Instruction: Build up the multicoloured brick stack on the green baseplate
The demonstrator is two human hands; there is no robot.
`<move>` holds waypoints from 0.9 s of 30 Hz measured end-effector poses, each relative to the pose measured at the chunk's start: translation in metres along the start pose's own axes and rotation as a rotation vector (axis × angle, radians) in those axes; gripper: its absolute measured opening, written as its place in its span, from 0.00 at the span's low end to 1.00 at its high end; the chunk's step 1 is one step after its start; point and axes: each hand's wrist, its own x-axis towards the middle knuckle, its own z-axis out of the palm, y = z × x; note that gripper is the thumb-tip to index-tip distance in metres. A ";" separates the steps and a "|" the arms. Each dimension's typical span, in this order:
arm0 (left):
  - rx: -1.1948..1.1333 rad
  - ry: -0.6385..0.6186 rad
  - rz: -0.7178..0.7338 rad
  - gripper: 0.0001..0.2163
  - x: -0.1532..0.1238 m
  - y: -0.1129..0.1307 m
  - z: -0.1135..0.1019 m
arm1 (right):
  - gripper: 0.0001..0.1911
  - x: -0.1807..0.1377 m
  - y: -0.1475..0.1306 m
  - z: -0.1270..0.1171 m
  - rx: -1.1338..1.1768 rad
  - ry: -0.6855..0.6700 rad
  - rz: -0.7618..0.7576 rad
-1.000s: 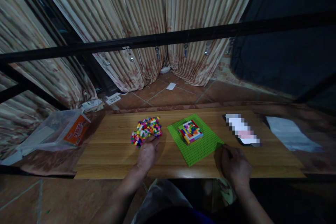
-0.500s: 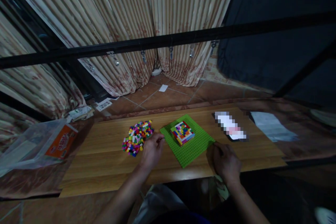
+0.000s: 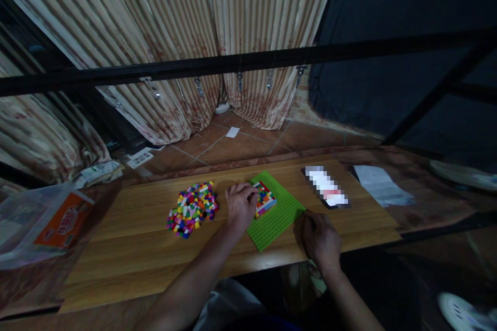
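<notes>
A green baseplate (image 3: pixel 280 215) lies on the wooden table (image 3: pixel 128 248), bearing a square block of many-coloured small bricks (image 3: pixel 266 199). My left hand (image 3: pixel 240 204) reaches over the plate's left side with fingers curled, its fingertips at the left edge of the brick block; whatever it pinches is too small to make out. A loose heap of coloured bricks (image 3: pixel 192 208) sits to the left of that hand. My right hand (image 3: pixel 320 238) rests closed at the plate's right corner, fingers pressed on or beside its edge.
A phone-like flat thing (image 3: pixel 325 192) and a white paper (image 3: pixel 379 185) lie at the table's right. A clear plastic bag with an orange box (image 3: pixel 50 220) sits at the left end. A black bar (image 3: pixel 248 64) crosses overhead; curtains hang behind.
My left hand left the loose brick heap and moved right onto the brick block on the baseplate. The right hand kept its place at the plate's corner. The view shifted rightward.
</notes>
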 end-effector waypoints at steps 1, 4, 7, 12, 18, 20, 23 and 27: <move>-0.005 0.007 0.002 0.05 0.000 -0.002 0.002 | 0.20 0.000 -0.001 0.000 0.000 0.000 0.002; -0.032 0.025 -0.005 0.05 0.001 -0.005 0.006 | 0.19 0.000 -0.001 -0.001 -0.009 -0.007 0.011; -0.042 0.042 -0.036 0.04 0.001 -0.005 0.008 | 0.18 -0.001 -0.001 -0.001 -0.024 -0.024 0.022; -0.072 0.066 -0.105 0.04 0.003 0.000 0.009 | 0.18 -0.001 0.001 0.000 -0.007 -0.015 0.029; -0.206 0.057 -0.244 0.13 0.008 0.000 0.013 | 0.18 -0.001 0.001 0.000 -0.002 -0.016 0.031; -0.265 0.023 -0.294 0.14 0.009 0.000 0.014 | 0.18 -0.001 0.000 -0.001 -0.002 -0.015 0.033; -0.325 -0.024 -0.381 0.14 0.009 0.002 0.013 | 0.19 -0.001 0.000 -0.001 -0.003 -0.014 0.027; -0.375 -0.041 -0.462 0.14 0.012 0.003 0.016 | 0.19 -0.001 0.000 -0.001 0.018 -0.005 0.021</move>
